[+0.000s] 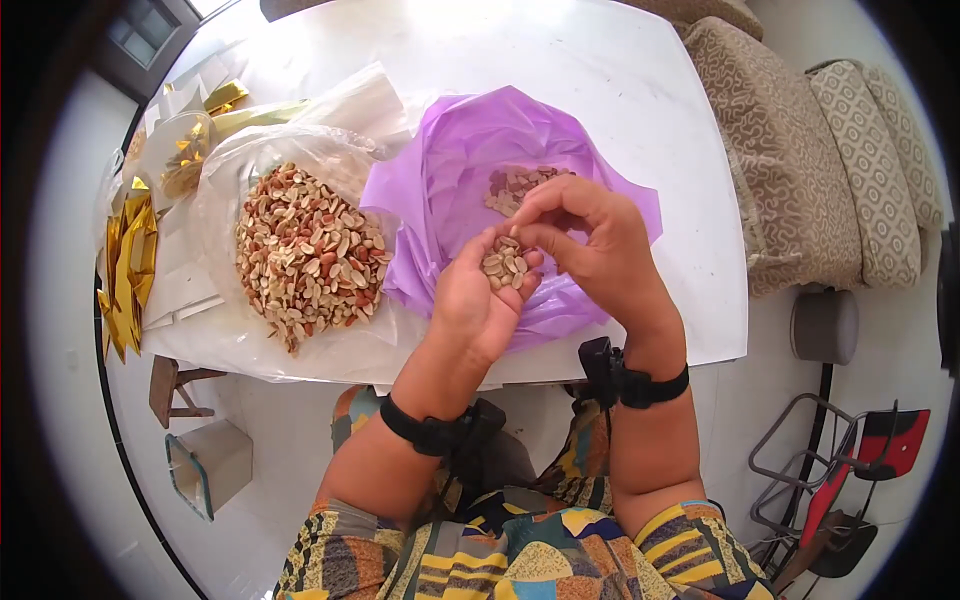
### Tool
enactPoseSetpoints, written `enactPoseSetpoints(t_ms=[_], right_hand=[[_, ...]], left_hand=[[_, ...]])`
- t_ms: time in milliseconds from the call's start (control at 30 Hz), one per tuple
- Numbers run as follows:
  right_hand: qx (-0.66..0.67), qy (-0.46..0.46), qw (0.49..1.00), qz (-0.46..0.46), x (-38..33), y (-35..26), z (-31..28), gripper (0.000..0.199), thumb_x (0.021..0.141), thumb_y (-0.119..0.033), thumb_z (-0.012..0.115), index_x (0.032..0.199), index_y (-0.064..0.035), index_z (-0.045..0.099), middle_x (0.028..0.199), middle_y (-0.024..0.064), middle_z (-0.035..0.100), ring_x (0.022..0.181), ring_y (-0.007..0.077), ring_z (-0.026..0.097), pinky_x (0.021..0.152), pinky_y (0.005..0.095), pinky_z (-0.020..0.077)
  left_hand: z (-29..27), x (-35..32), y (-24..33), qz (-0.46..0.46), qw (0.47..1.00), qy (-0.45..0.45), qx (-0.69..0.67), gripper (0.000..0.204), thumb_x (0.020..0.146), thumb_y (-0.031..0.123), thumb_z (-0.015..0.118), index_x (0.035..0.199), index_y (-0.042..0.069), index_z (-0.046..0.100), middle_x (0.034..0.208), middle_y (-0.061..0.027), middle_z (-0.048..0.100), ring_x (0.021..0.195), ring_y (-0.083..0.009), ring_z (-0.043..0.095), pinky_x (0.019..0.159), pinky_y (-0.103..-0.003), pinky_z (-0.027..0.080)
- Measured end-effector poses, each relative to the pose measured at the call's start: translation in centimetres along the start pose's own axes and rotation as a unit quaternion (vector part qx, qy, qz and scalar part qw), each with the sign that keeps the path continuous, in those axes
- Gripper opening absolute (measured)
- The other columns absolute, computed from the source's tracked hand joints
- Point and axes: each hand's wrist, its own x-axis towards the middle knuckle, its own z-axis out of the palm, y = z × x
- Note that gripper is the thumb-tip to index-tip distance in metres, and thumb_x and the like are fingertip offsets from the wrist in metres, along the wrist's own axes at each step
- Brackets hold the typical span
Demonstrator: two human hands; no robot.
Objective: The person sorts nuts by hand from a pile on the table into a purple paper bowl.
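Peanuts [505,266] sit, in the head view, in the cupped left hand [482,295], its fingers half curled beneath them over the purple bag [450,150]. Right hand [598,235] has thumb and finger drawn together just above; whether they pinch anything I cannot tell. Leftward, a larger peanut pile [310,250] lies on clear plastic [225,175].

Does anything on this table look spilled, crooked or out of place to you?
Nothing looks spilled: the peanut pile sits on clear plastic, and the left hand cups more peanuts over the purple bag. Only the gold packets look untidy, bunched crookedly at the left edge of the table.
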Motion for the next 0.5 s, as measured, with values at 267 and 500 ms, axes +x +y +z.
enactPoseSetpoints(t_ms=[267,500], right_hand=[[-0.011,0.054,0.998,-0.003,0.2,0.4,0.0,0.014,0.086,0.002,0.070,0.099,-0.0010,0.070,0.098,0.0085,0.070,0.083,0.0176,0.066,0.074,0.0296,0.0522],[-0.252,0.003,0.960,-0.122,-0.7,4.2,1.3,0.016,0.087,0.003,0.056,0.097,0.0018,0.068,0.112,0.0164,0.065,0.105,0.0322,0.062,0.087,0.0374,0.0508]], left_hand=[[-0.8,0.5,0.1,-0.013,0.999,-0.013,-0.049,0.025,0.107,0.023,0.039,0.105,0.004,0.056,0.095,-0.0079,0.061,0.073,-0.0181,0.057,0.055,-0.027,0.048],[-1.4,0.6,0.6,-0.005,0.994,-0.043,-0.100,0.023,0.107,0.021,0.037,0.096,0.007,0.051,0.085,-0.0064,0.052,0.065,-0.0156,0.047,0.041,-0.025,0.035]])
